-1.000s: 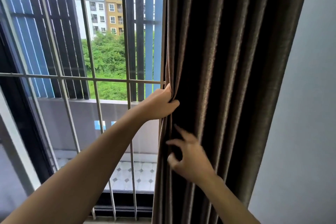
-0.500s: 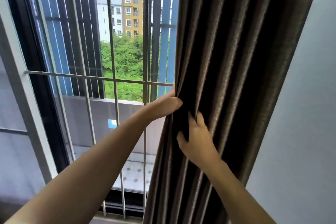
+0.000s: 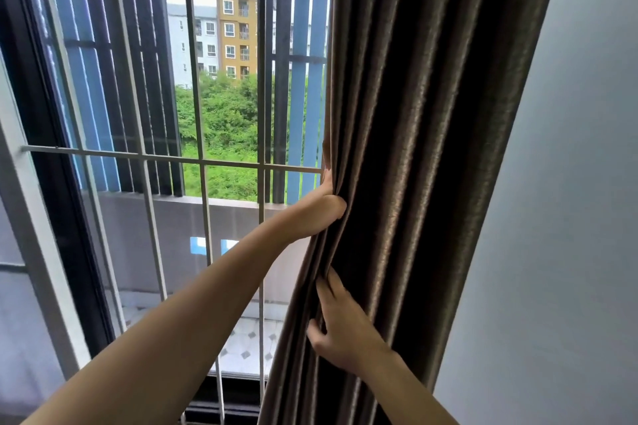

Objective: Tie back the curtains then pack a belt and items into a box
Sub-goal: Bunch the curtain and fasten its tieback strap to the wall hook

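Observation:
A dark brown pleated curtain (image 3: 431, 121) hangs bunched against the right side of the window. My left hand (image 3: 319, 210) grips its left edge at about the height of the window bar, fingers wrapped round the folds. Lower down, my right hand (image 3: 340, 328) presses on the gathered pleats, its fingertips tucked between the folds. No tie-back, belt or box is in view.
White window bars (image 3: 203, 162) and a dark window frame (image 3: 51, 148) fill the left. A plain grey wall (image 3: 569, 217) stands right of the curtain. Outside are a balcony, greenery and apartment blocks.
The curtain has been pushed further right, uncovering more window. My right hand went from hovering to pressing on the folds, then slid lower down them. My left hand kept its grip.

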Demonstrator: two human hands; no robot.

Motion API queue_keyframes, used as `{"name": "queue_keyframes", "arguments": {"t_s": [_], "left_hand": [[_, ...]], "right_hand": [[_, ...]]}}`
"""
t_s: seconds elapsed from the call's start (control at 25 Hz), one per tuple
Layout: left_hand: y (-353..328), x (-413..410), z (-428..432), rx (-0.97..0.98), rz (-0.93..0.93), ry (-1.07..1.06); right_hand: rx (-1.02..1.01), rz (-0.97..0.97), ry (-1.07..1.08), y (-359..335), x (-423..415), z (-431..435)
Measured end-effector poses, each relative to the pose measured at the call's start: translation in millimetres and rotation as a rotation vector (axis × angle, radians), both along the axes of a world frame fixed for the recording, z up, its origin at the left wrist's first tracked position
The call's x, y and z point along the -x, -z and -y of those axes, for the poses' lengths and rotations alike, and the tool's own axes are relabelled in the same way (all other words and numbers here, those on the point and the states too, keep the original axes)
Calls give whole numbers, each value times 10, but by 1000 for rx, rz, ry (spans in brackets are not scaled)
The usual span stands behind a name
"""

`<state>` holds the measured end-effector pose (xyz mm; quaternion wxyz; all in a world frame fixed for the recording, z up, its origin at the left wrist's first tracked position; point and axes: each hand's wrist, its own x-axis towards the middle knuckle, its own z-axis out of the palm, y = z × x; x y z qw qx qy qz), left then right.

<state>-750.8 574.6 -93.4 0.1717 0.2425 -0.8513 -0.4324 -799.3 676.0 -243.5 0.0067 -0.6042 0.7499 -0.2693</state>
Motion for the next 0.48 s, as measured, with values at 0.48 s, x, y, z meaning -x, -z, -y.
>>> {"name": "queue_keyframes", "arguments": {"t_s": [0.48], "left_hand": [[42,12,-51,156,-51,-28]], "right_hand": [[729,-145,422,-653,193,-361]]}}
